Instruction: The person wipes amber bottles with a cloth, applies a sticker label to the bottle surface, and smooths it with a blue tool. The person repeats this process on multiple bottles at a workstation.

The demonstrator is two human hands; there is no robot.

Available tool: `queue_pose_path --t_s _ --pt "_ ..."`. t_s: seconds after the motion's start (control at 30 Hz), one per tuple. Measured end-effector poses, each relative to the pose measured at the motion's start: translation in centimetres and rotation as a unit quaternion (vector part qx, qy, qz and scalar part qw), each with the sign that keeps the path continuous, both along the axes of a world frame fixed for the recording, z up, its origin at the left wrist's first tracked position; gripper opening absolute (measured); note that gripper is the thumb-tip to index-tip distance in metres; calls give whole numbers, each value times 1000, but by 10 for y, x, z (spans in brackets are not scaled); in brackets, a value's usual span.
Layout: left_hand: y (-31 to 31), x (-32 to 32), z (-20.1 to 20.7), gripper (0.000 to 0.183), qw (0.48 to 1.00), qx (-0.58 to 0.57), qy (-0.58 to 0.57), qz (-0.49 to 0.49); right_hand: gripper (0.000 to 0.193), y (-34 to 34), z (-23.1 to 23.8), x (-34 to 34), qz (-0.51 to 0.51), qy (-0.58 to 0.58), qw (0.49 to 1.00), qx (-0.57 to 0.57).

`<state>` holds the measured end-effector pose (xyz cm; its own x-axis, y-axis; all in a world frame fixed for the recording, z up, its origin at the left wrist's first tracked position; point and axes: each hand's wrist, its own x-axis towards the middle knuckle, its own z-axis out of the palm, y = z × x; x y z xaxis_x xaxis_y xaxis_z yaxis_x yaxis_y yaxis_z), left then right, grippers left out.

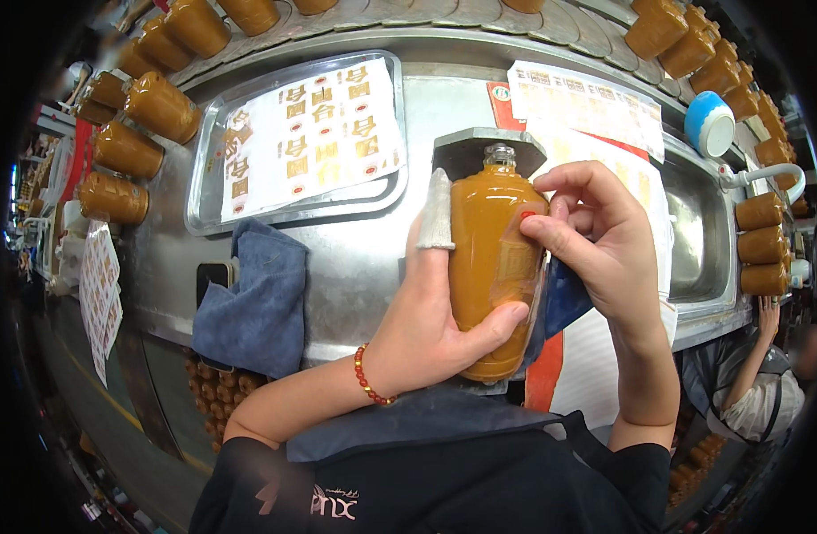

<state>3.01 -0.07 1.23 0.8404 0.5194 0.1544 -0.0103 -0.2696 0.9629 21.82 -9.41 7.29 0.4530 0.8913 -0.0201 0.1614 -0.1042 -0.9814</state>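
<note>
An amber-brown glass bottle [481,240] with a clear threaded neck stands tilted slightly before me. My left hand [426,334] is wrapped round its left side and lower front, with a pale finger cot [438,214] on one finger. A clear decal film [515,278] with a faint gold square and a small red mark lies against the bottle's right front. At the film's upper edge my right hand [608,236] is closed, thumb by the red mark and index finger bent beside the bottle's shoulder. The exact grip between those fingertips is partly hidden.
A metal tray [392,191] holds a printed decal sheet [315,133]. A blue cloth [253,298] lies over a phone [213,280]. Further sheets [586,98], a sink [702,240], a blue-white cup [711,125] and several brown bottles [164,107] surround the metal table. Another person [764,392] sits at right.
</note>
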Motion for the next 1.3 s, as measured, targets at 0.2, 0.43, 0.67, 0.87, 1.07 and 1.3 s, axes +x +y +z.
queue_pose_path --t_s 0.2,0.43,0.67,0.87,1.07,1.3 --pt "15 6 8 96 996 65 -38 52 34 2 -2 14 2 127 992 -6" --pt "15 34 14 54 990 -45 -108 84 35 4 -4 14 20 159 987 0" --pt "13 36 9 48 985 -111 -110 78 32 5 -8 17 31 150 988 -11" --pt "12 35 10 46 985 -122 -102 69 25 7 -11 17 23 154 988 -19" --pt "12 34 10 46 987 -118 -86 63 22 9 -11 19 28 147 988 -37" --pt "23 42 22 40 991 -108 -64 50 31 2 -15 23 64 247 967 9"
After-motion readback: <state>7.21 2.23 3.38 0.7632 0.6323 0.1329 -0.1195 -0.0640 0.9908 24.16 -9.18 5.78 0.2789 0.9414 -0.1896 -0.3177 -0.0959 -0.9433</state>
